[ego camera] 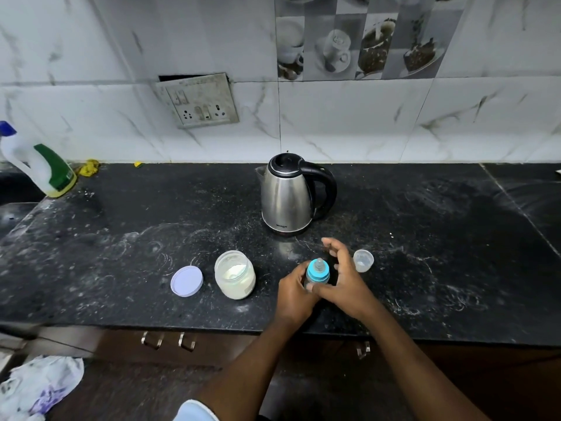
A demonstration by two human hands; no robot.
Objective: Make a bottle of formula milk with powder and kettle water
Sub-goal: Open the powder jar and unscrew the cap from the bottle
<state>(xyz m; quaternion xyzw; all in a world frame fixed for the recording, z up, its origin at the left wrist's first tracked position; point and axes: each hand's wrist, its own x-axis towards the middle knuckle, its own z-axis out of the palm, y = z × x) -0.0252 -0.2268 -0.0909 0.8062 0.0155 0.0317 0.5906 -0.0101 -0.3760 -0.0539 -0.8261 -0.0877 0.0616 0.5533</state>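
At the near edge of the black table (121, 247), your two hands meet around the baby bottle (317, 273), which stands upright between them with its blue collar and clear teat pointing up. Your left hand (294, 294) wraps the bottle's body from the left, fingers closed on it. Your right hand (343, 279) comes in from the right: its thumb presses against the bottle just below the blue collar, while its fingers arch loosely over and behind the top, spread rather than clenched. Whether those fingers touch the collar, you cannot tell from here.

Just right of your right hand sits a small clear cap (363, 260), open side up, on the table and apart from the bottle. To the left of your hands stands the open powder jar (234, 275), partly filled with pale powder, and just beside it on its left lies its round lilac lid (186, 281), flat on the table.

Farther back, behind the bottle, the steel kettle (288, 197) stands upright with its black lid closed, handle to the right and spout to the left. At the far left edge a white and green cleaner bottle (42, 165) leans near the wall. On the marble-patterned tiles above, a switch plate (198, 101) hangs tilted, pulled away from its opening at the top.
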